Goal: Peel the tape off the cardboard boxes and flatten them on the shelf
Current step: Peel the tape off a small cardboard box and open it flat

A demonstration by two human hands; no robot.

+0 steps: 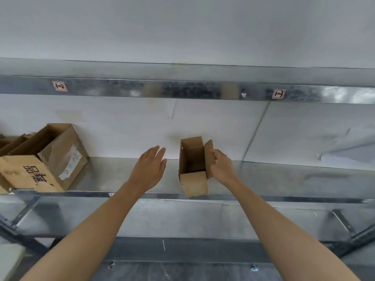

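A person reaches to a metal shelf. Their right hand grips the flap of a small open cardboard box, standing upright at the shelf edge, unflattened. The left hand hovers open beside it. Larger boxes wait at far left.

Bare galvanised metal shelf right of small open brown cardboard box: wide free run. Left, open gap, then large printed cardboard carton blocks. Steel beam caps headroom.
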